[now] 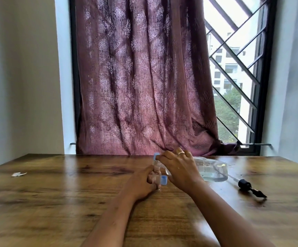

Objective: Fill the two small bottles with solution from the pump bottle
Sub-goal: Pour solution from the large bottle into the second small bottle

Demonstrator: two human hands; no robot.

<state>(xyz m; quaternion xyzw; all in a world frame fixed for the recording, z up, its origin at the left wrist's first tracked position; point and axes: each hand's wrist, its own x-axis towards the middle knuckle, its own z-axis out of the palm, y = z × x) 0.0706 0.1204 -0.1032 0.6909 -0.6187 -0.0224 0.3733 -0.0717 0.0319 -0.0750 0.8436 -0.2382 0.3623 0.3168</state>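
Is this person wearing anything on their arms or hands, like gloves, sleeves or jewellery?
No gloves. The left hand shows nothing worn; the right hand has a gold-coloured ring on one finger. Both arms are bare as far as the picture shows: no sleeves, watch or bracelet.

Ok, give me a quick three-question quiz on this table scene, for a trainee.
1. True or false: the large clear bottle stands upright.
2. Where is the black pump head? A) lying on the wooden table, right of the bottle; B) screwed onto the bottle; C) on the windowsill.
3. Fill in: the right hand pinches a blue ____.

Key: 1 false, it lies on its side; 2 A; 3 cap.
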